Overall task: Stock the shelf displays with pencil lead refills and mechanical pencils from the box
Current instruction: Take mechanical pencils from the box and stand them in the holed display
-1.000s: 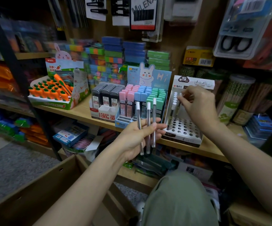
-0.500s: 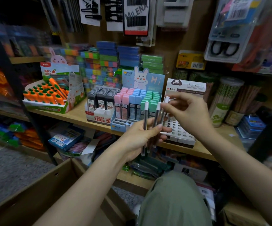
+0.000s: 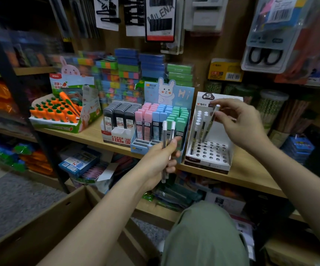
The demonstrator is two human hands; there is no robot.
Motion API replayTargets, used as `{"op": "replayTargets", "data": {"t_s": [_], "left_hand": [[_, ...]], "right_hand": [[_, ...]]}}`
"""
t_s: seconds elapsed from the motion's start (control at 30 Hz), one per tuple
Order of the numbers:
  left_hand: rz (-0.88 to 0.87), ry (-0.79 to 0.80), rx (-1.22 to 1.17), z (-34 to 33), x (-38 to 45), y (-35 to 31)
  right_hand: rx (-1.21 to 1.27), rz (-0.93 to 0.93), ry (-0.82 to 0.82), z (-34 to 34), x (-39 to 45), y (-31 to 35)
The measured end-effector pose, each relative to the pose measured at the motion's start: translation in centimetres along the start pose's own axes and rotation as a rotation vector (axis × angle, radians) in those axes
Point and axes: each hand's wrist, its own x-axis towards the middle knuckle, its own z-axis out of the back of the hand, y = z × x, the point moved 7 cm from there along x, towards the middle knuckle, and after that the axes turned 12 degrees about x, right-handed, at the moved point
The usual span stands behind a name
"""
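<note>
Both hands [image 3: 160,160] [image 3: 239,123] around pencils [image 3: 167,135].

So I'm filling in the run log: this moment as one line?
left hand holds two white-capped mechanical pencils | right hand lowers one pencil into white perforated display stand
</note>
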Motion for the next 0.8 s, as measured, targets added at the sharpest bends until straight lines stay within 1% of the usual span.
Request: {"op": "replayTargets", "data": {"t_s": [0.2, 0.4, 0.5, 0.6, 0.7, 0.8], "left_hand": [[0.004, -0.008, -0.016, 0.5, -0.3, 0.2], [0.010, -0.008, -0.031, 0.4, -0.6, 0.3], [0.007, -0.008, -0.031, 0.4, -0.6, 0.2], [0.016, -0.015, -0.058, 0.6, -0.6, 0.2], [0.034, -0.040, -0.096, 0.9, -0.5, 0.4], [0.028, -0.056, -0.064, 1.1, -0.5, 0.4]], "right_hand": [[0.048, 0.011, 0.046, -0.7, 0.1, -2.0], [0.077, 0.000, 0.001, -0.4, 0.7, -2.6], [0.051, 0.015, -0.018, -0.4, 0.7, -2.6], [0.041, 0.022, 0.003, -0.5, 0.5, -2.3], [-0.051, 0.083, 0.020, -0.9, -0.1, -1.6], [-0.107, 0.107, -0.016, -1.2, 0.1, -1.4]]}}
